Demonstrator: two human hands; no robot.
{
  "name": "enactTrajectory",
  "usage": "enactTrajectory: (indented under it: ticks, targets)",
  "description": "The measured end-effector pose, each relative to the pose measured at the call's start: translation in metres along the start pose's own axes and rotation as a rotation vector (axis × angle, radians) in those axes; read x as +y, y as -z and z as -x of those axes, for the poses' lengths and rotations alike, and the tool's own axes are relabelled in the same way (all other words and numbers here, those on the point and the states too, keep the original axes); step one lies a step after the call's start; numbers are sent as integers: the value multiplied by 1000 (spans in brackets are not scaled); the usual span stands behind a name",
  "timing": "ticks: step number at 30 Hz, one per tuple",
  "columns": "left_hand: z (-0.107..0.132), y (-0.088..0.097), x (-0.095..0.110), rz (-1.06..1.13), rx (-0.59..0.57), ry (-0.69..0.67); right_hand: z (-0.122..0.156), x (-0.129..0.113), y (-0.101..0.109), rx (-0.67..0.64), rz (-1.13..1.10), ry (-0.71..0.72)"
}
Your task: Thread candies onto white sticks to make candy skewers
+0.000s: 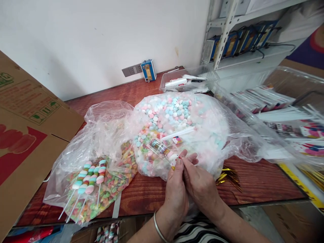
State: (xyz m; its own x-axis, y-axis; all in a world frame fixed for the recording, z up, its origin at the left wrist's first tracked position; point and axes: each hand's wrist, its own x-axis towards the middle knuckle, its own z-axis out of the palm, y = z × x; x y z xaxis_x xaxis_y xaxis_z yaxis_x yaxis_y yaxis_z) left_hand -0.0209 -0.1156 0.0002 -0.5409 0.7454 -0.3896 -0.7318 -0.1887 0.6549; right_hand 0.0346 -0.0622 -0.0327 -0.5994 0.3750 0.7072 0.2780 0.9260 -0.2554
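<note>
L hand (176, 190) and R hand (199, 182) both pinched tight on a small white-pink candy piece (174, 159) (fingertips touching), at the near edge of the big clear plastic bag of pastel candies (177, 114). A narrow printed clear sleeve (159, 146) ran up-left from them, approx equally near both.

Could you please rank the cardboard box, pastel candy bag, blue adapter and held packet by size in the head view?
Cardboard box (cropped)
pastel candy bag
held packet and blue adapter look alike
</note>
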Motion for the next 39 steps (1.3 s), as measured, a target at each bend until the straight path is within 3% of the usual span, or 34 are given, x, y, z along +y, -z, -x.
enactTrajectory:
  ticks: [5,7,11,13,19,23,26,30,34,37,39]
  targets:
    - [2,7,24,-25,-9,-62,2,10,4,19,-37,44]
    - [1,12,32,-83,-23,-30,5,12,5,-4,-46,89]
    - [-2,20,32,-132,13,35,7,7,7,20,-96,123]
    - [-4,22,25,-106,45,19,5,1,9,19,-176,31]
    - [-12,30,11,-121,90,-125,-7,-12,19,-180,-671,-503]
    - [-11,31,8,-267,114,-248,-12,-13,11,-188,-937,-819]
    - [-7,29,11,-238,75,-232,-15,-13,5,-172,-1293,-997]
    - [-4,32,20,-79,-30,-69,-17,-14,8,-211,-1697,-1141]
    - [-9,42,24,0,-167,140,-15,-11,14,-446,-1950,-1205]
    - [-12,44,23,6,-154,107,-13,-9,14,-547,-1936,-1239]
    - [-13,42,21,24,-65,16,-12,-10,12,-486,-1760,-1202]
